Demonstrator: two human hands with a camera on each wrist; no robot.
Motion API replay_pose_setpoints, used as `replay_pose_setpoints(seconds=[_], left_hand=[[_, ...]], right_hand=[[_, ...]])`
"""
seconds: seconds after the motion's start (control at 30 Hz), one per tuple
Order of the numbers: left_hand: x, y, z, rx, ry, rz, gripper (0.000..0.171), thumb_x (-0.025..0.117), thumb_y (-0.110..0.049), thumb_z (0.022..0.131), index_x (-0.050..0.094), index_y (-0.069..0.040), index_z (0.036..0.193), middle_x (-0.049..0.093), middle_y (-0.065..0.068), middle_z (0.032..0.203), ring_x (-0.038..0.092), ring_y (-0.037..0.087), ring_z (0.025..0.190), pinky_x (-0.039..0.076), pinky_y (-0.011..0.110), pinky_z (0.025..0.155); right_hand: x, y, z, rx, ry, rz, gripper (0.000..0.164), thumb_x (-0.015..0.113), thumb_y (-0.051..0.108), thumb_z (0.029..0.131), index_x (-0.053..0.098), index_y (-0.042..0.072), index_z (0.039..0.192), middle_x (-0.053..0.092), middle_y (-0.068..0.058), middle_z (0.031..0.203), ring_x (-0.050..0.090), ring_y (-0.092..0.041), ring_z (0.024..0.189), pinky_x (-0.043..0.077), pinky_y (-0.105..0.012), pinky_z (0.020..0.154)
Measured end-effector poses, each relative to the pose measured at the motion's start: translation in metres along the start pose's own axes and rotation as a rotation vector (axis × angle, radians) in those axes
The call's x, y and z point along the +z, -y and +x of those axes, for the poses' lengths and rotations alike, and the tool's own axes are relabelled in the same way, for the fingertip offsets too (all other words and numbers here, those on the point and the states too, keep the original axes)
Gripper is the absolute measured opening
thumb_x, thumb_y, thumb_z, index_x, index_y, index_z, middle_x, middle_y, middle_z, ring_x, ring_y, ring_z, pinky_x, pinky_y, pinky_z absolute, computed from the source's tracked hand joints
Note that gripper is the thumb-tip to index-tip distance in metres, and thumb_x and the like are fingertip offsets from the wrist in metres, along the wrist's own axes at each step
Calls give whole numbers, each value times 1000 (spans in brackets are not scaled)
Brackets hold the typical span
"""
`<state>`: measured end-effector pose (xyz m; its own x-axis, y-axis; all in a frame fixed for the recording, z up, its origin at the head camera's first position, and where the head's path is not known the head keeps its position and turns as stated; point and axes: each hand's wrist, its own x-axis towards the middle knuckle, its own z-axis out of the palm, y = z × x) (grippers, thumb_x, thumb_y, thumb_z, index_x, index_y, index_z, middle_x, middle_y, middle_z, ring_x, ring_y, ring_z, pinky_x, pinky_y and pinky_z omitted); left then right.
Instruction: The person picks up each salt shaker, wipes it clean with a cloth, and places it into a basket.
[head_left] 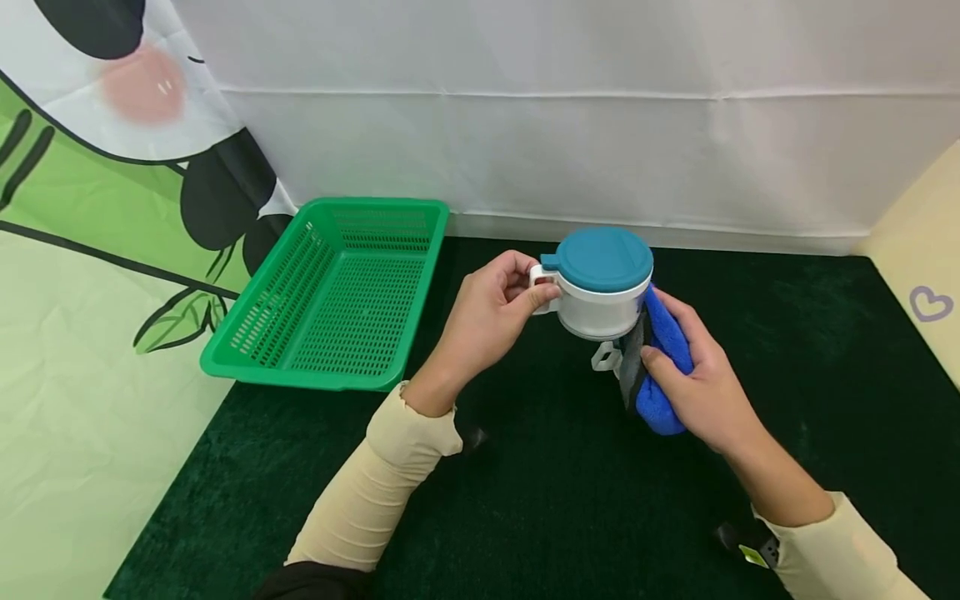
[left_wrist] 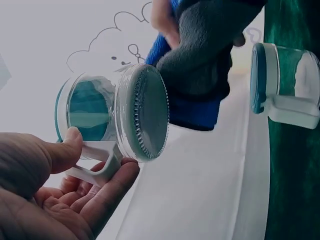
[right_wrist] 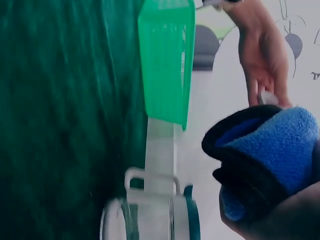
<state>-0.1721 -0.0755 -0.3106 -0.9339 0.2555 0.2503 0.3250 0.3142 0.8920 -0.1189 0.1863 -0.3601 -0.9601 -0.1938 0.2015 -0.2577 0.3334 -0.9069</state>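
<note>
My left hand (head_left: pixel 487 312) pinches the white handle of a clear seasoning jar (head_left: pixel 598 310) with a teal lid, held up above the table. In the left wrist view, the jar (left_wrist: pixel 145 115) is tilted so its ribbed base shows. My right hand (head_left: pixel 708 387) grips a folded blue and grey cloth (head_left: pixel 663 367) beside the jar's right side; whether they touch, I cannot tell. A second, similar jar (left_wrist: pixel 287 75) stands on the table. From the head it is mostly hidden behind the held jar and cloth, with its handle (head_left: pixel 606 358) peeking out.
A green perforated basket (head_left: pixel 360 312) stands at the back left of the dark green tabletop (head_left: pixel 555 500). Behind the table hangs a white sheet (head_left: pixel 525 150). Printed panels border the left and right sides.
</note>
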Motion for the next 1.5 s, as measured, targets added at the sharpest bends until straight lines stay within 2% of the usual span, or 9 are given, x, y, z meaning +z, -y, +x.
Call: replay_pose_setpoints(seconds=[0.2, 0.4, 0.6, 0.7, 0.8, 0.97, 1.17, 1.37, 1.5], left_hand=[[-1, -1, 3, -27, 12, 11, 22, 71, -20, 98, 63, -5, 112, 72, 5, 102, 66, 16, 84, 59, 27, 85], [2, -2, 2, 0, 66, 24, 20, 71, -21, 99, 63, -6, 109, 71, 3, 97, 62, 15, 79, 59, 27, 79], [0, -5, 1, -7, 56, -2, 20, 71, -19, 99, 63, -5, 110, 72, 4, 102, 67, 14, 84, 59, 27, 85], [0, -5, 2, -22, 57, -16, 20, 71, -19, 99, 63, -5, 111, 72, 5, 102, 68, 15, 85, 59, 27, 85], [1, -3, 4, -34, 61, -22, 20, 72, -19, 99, 63, -5, 109, 72, 5, 100, 66, 15, 83, 59, 27, 82], [6, -1, 6, -36, 63, -15, 21, 73, -21, 99, 63, -5, 107, 73, 4, 97, 64, 15, 79, 57, 27, 74], [6, -5, 7, -42, 20, -49, 24, 72, -22, 99, 64, -4, 112, 73, 6, 99, 71, 16, 87, 60, 27, 79], [0, -9, 8, -33, -26, -71, 25, 72, -23, 99, 65, -4, 113, 73, 6, 99, 71, 17, 88, 61, 29, 80], [1, -10, 7, -32, -5, -41, 23, 73, -23, 99, 65, -5, 110, 73, 5, 98, 70, 16, 86, 61, 28, 79]], right_hand=[[4, 18, -8, -96, -110, -38, 68, 55, 5, 104, 29, 29, 162, 33, -9, 161, 41, -38, 134, 42, -57, 99], [-13, 34, 7, -151, -151, -63, 66, 54, 5, 104, 33, 29, 161, 38, -4, 159, 44, -32, 131, 44, -38, 96], [-17, 18, 12, -39, -22, 51, 63, 49, 9, 108, 28, 30, 163, 34, -8, 158, 38, -36, 135, 41, -54, 97], [-12, 11, 6, -19, -17, 41, 64, 50, 9, 107, 26, 29, 163, 33, -11, 159, 37, -41, 135, 41, -60, 96], [-7, 15, 1, -72, -96, -12, 66, 53, 7, 105, 29, 29, 163, 34, -8, 160, 40, -38, 134, 43, -54, 97], [3, 31, 1, -289, -304, -116, 66, 60, 0, 97, 43, 21, 158, 45, -8, 153, 47, -27, 126, 43, -35, 99], [21, 23, -2, -437, -383, -245, 62, 64, 3, 91, 51, 14, 151, 40, -21, 150, 45, -38, 132, 44, -65, 103], [34, -1, -13, -408, -311, -277, 65, 64, 3, 91, 47, 12, 153, 32, -23, 154, 41, -43, 135, 44, -71, 100], [29, 3, -9, -405, -321, -263, 66, 64, 0, 91, 45, 13, 154, 34, -23, 152, 43, -43, 133, 43, -71, 101]])
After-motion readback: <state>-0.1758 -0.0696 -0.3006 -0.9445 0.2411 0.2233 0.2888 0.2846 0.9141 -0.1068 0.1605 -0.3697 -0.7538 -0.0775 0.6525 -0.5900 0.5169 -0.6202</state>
